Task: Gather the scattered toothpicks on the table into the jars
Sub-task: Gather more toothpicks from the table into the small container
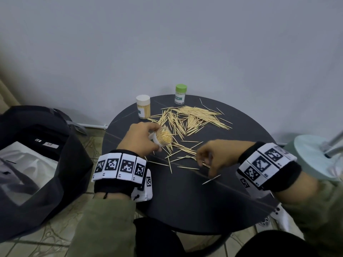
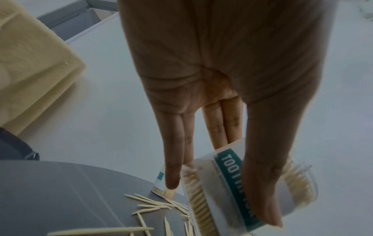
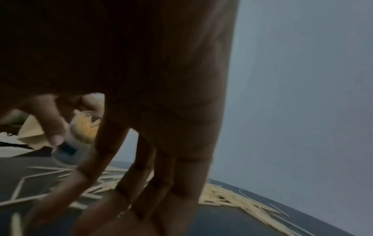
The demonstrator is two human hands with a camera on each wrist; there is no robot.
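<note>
Pale wooden toothpicks [image 1: 193, 117] lie strewn over the middle of a round dark table [image 1: 185, 201]. My left hand [image 1: 148, 138] grips an open clear jar [image 1: 163, 138], tilted and packed with toothpicks; its teal label shows in the left wrist view [image 2: 228, 191]. My right hand [image 1: 206, 164] reaches down at the near right of the scatter, its fingers [image 3: 161, 175] and thumb closing on a few toothpicks that lie on the table. One toothpick [image 1: 211, 179] lies just in front of that hand. Two capped jars stand at the back: white lid [image 1: 143, 107], green lid [image 1: 180, 94].
A large black bag [image 1: 37, 164] stands open on the floor to the left of the table. A pale green round base with a metal pole [image 1: 311, 156] sits at the right. A grey wall rises right behind the table.
</note>
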